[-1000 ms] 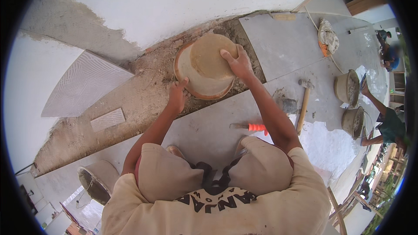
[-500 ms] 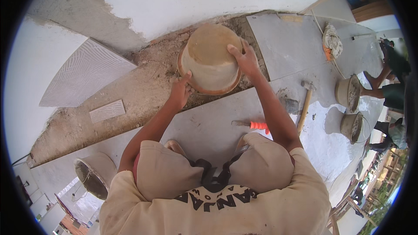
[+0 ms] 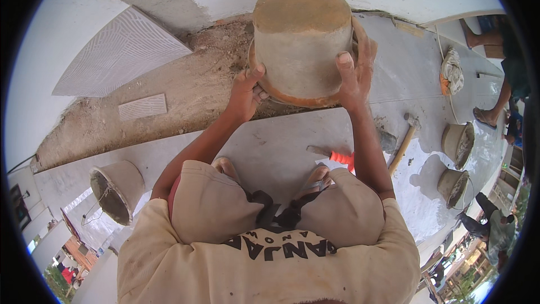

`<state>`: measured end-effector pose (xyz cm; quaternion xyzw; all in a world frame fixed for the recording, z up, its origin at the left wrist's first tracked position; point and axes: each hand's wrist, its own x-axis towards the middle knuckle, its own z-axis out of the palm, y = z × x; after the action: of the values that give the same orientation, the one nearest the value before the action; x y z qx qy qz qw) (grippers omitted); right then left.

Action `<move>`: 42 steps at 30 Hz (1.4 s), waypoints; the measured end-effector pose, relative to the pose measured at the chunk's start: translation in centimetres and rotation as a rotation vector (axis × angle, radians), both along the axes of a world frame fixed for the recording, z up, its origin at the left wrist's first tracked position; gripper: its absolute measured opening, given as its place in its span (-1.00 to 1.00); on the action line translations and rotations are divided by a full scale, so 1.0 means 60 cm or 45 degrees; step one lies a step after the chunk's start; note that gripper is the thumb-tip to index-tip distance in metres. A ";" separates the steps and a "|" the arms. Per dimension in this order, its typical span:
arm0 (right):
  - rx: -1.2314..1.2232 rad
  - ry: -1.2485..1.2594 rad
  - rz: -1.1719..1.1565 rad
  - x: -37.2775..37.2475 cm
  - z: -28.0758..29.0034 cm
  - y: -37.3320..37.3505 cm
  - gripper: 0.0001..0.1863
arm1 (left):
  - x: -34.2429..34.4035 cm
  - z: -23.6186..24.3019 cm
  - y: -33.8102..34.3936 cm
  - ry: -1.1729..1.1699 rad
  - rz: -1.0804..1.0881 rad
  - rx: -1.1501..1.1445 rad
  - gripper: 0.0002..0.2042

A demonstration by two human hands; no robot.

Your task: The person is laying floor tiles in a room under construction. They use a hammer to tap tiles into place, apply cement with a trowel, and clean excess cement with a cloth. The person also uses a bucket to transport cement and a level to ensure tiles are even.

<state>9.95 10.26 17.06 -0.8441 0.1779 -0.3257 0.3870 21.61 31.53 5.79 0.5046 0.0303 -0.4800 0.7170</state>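
Note:
An upturned mortar-stained bucket (image 3: 301, 50) is between my hands, its brown base facing up and toward the wall. Its orange-brown rim faces down over the bare strip. My left hand (image 3: 246, 94) grips the rim at the near left, thumb on the outer wall. On the right side, my right hand (image 3: 357, 73) clasps the bucket with the thumb on the wall and fingers around its far side. The bucket's inside is hidden. Below my right forearm lies a trowel with a red-orange handle (image 3: 341, 158). A hammer (image 3: 404, 143) rests farther right.
Rough bare ground (image 3: 191, 95) runs along the white wall. On it lie a small tile piece (image 3: 143, 107) and a large ridged tile piece (image 3: 121, 53) leaning by the wall. Mortar buckets stand left (image 3: 125, 183) and right (image 3: 458, 138). Another person's leg (image 3: 498, 101) is far right.
The bucket has come up nearer to me and tipped, showing more of its side. My right hand has shifted from the base edge to the side. A person at right has moved.

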 end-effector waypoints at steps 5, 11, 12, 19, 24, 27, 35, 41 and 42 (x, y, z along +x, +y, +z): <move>-0.128 -0.348 0.034 0.034 0.087 0.031 0.09 | 0.074 0.102 0.046 -0.263 0.056 -0.523 -0.56; -0.103 -0.378 0.373 0.087 0.072 0.062 -0.05 | 0.062 0.094 0.116 -1.039 0.326 0.021 -0.65; -0.055 -0.334 0.399 0.097 0.049 0.072 -0.10 | 0.052 0.064 0.130 -0.658 0.421 -0.073 -0.63; 0.262 0.499 0.448 0.212 -0.156 0.115 -0.20 | 0.052 -0.143 0.210 0.054 0.457 0.255 -0.57; 0.145 0.078 0.442 0.172 -0.003 0.152 -0.14 | 0.094 -0.007 0.194 -0.135 0.557 0.100 -0.59; -0.108 -0.253 0.488 0.155 0.028 0.163 -0.14 | 0.081 -0.023 0.200 -0.023 0.556 -0.041 -0.59; 0.561 0.448 0.333 0.150 -0.192 0.160 -0.22 | 0.068 -0.134 0.235 -0.187 0.350 0.354 -0.48; -0.016 -0.164 0.404 0.126 0.023 0.178 -0.16 | 0.108 -0.077 0.243 -0.921 0.208 0.251 -0.54; -0.151 -0.216 0.379 0.119 0.036 0.181 -0.15 | 0.094 -0.068 0.234 -0.781 0.262 0.167 -0.57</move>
<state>17.08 21.11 19.19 -0.8518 -0.0019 -0.3449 0.3942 27.26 45.56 1.69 0.6648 -0.1054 -0.2278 0.7035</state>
